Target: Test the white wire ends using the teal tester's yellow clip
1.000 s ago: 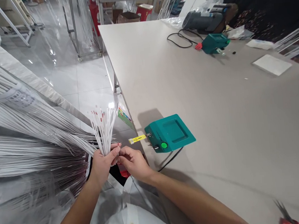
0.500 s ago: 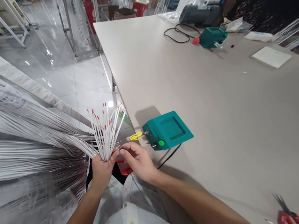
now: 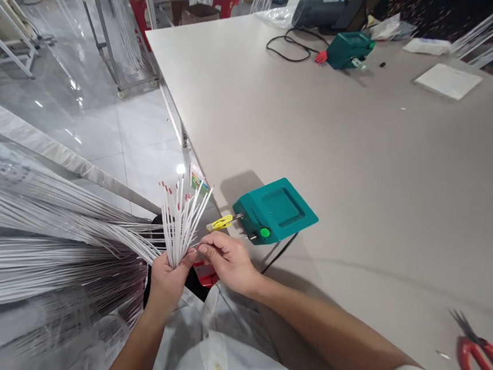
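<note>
My left hand [image 3: 168, 278] is closed round a bunch of thin white wires [image 3: 181, 228], which fan upward, several with red tips. Thumb and forefinger of my right hand [image 3: 229, 261] are pinched together just beside the left fingertips, on what looks like the end of one wire; the fingers mostly hide it. Close by, at the table's edge, sits a teal machine [image 3: 275, 211] with a green button, a square recess on top and a yellow piece [image 3: 220, 223] sticking out towards my hands.
Long bundles of white wires [image 3: 58, 204] lie on a rack at my left. On the grey table [image 3: 359, 186] are red-handled scissors [image 3: 479, 349], a second teal machine [image 3: 349, 49], a dark motor [image 3: 330, 13] and a white pad [image 3: 448, 81]. A wheeled metal rack [image 3: 109, 53] stands beyond.
The fanned wire tips have shifted right and closer together. My right hand stays pinched beside the left. The whole view has moved slightly.
</note>
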Demonstrator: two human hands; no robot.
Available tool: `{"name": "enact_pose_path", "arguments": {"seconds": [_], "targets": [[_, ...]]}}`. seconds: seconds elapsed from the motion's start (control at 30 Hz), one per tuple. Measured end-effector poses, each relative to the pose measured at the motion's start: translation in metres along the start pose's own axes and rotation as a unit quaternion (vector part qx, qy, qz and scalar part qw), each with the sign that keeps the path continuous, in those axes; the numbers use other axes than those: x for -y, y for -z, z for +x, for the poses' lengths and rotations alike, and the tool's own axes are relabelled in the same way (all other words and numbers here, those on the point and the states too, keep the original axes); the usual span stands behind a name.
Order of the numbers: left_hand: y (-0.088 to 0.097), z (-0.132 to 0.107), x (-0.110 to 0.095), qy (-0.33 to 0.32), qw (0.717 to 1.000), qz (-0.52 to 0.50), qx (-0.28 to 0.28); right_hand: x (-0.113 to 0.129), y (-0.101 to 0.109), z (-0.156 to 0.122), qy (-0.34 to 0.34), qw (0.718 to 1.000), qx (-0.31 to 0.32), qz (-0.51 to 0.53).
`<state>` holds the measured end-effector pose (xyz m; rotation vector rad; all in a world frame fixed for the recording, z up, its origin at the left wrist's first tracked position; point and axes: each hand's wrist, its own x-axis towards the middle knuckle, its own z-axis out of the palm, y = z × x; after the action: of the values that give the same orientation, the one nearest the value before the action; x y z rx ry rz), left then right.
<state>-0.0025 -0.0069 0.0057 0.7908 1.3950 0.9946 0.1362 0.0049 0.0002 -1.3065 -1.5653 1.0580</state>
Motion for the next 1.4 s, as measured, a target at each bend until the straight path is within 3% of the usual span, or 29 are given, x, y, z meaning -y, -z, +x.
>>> {"name": "enact_pose_path", "arguments": {"seconds": [0.33,0.47,0.57,0.63,0.83,1.07,1.23,1.4], "targets": [[-0.001,-0.002,-0.009,-0.023,0.999,0.033,0.003,0.013,0.017,0.005,0.063,0.998,0.002,-0.032],[0.003,-0.001,-0.014,-0.036,0.997,0.050,0.049,0.016,0.026,0.010,0.100,0.990,0.103,0.009],[0.009,-0.001,-0.016,-0.037,0.990,0.061,0.118,0.014,0.031,0.013,0.072,0.977,0.183,0.077],[0.013,0.000,-0.015,-0.022,0.989,0.037,0.144,0.013,0.029,0.014,0.038,0.971,0.198,0.128],[0.007,-0.001,-0.009,0.047,0.987,-0.133,0.079,0.012,0.006,0.006,-0.069,0.932,0.099,0.343],[-0.008,-0.005,-0.012,0.041,0.983,-0.173,0.047,0.014,-0.005,0.002,-0.146,0.901,0.061,0.403],[-0.007,-0.003,-0.005,0.024,0.988,-0.145,0.044,0.013,-0.003,0.000,-0.140,0.931,0.021,0.337],[0.001,-0.002,0.002,0.047,0.996,-0.079,0.014,0.011,-0.002,-0.001,-0.080,0.962,-0.020,0.259]]}}
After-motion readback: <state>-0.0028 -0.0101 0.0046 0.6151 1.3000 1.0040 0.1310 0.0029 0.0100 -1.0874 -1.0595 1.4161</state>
